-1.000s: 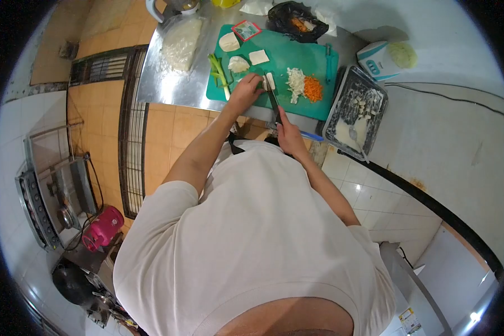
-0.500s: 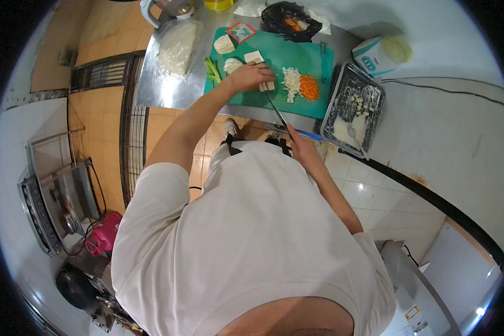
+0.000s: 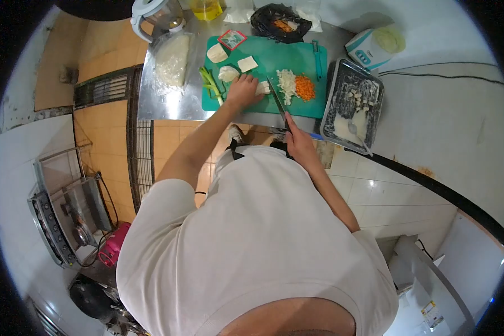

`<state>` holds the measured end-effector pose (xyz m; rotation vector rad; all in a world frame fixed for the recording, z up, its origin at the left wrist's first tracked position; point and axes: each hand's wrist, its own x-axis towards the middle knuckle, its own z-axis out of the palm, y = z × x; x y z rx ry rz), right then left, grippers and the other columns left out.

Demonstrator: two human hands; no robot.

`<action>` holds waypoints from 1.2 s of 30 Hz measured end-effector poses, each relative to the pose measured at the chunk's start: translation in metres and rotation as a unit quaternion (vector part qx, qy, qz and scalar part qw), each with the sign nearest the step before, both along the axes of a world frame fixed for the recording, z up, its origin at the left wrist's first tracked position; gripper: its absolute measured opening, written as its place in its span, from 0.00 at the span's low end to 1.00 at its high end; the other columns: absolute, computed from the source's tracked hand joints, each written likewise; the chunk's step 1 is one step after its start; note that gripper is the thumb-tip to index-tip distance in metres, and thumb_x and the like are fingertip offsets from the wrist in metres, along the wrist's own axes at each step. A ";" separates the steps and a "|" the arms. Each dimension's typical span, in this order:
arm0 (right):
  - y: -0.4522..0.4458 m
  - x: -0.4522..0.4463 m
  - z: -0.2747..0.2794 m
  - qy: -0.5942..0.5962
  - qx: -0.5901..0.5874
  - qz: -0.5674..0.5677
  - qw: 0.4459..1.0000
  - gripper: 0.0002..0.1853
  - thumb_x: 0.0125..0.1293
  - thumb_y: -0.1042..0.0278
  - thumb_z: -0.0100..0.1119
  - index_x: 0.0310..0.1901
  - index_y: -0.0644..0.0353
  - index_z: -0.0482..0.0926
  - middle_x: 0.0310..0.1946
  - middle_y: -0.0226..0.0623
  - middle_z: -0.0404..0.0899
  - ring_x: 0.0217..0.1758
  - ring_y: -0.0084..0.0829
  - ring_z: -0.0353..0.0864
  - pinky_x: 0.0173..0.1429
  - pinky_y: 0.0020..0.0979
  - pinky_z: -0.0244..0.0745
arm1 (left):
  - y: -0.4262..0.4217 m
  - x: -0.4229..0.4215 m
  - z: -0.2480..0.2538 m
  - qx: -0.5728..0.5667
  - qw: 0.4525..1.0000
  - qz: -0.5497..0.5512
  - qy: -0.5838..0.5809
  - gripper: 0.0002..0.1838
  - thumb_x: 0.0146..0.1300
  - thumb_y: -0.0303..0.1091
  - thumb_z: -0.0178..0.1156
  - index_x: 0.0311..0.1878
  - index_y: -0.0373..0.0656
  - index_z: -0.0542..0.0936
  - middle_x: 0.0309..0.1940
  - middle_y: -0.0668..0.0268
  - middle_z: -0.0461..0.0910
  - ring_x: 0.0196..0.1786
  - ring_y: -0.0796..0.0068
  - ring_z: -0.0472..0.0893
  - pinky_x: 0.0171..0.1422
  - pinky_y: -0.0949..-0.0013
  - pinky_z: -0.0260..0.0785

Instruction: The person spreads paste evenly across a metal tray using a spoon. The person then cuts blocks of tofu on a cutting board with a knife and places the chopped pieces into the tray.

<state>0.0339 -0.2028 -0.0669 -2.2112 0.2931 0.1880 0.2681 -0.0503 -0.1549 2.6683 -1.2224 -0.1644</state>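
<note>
Head view: the steel bench (image 3: 193,103) spreads beyond and around both sets of fingers, with the green cutting board (image 3: 263,50) under the left hand (image 3: 243,91). The dark tray (image 3: 334,92) lies off to the right of the board, beyond the right hand (image 3: 301,145); its place at the side probably leaves the board free for cutting. The clear bag of pale dough (image 3: 172,61) rests farther out and left of the left fingers, apart from the blade.

The knife (image 3: 276,99) slants away from the right fingers, which are closed around its handle; its tip reaches near the small white block (image 3: 263,87). That block sits just right of the left fingers, seemingly there to be steadied beside the blade. Those fingers are bent and slightly spread; whether they pinch it, I cannot tell. A white slab (image 3: 247,64) lies just beyond them, and green stalks (image 3: 210,83) lie to their left. Right of the block are the diced white pieces (image 3: 287,85), then the diced orange pieces (image 3: 305,88), likely grouped aside to keep cutting room.

The left forearm reaches out and inward, palm down over the board; the right elbow is bent, its hand low at the bench's near edge, giving the blade a diagonal line
</note>
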 end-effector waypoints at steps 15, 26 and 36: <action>0.012 0.027 -0.037 0.029 -0.158 0.058 0.985 0.36 0.73 0.73 0.49 0.81 0.47 0.55 0.32 0.59 0.79 0.35 0.63 0.79 0.44 0.59 0.75 | 0.009 -0.025 -0.008 -0.140 0.980 0.106 0.089 0.22 0.53 0.41 0.74 0.51 0.44 0.85 0.50 0.60 0.81 0.58 0.55 0.78 0.59 0.48 0.74; -0.011 0.005 -0.041 0.034 -0.090 0.073 0.993 0.35 0.75 0.71 0.46 0.82 0.46 0.53 0.37 0.60 0.80 0.40 0.61 0.82 0.47 0.56 0.77 | 0.012 -0.028 -0.008 -0.198 0.969 0.121 0.085 0.21 0.53 0.40 0.74 0.48 0.39 0.85 0.44 0.55 0.80 0.53 0.50 0.79 0.57 0.51 0.75; 0.000 0.015 -0.035 -0.016 -0.100 0.103 0.990 0.35 0.75 0.71 0.47 0.81 0.48 0.53 0.40 0.59 0.81 0.42 0.60 0.82 0.49 0.55 0.78 | 0.023 -0.032 -0.008 -0.219 0.966 0.112 0.083 0.21 0.53 0.38 0.75 0.48 0.37 0.85 0.43 0.53 0.80 0.51 0.49 0.79 0.58 0.53 0.76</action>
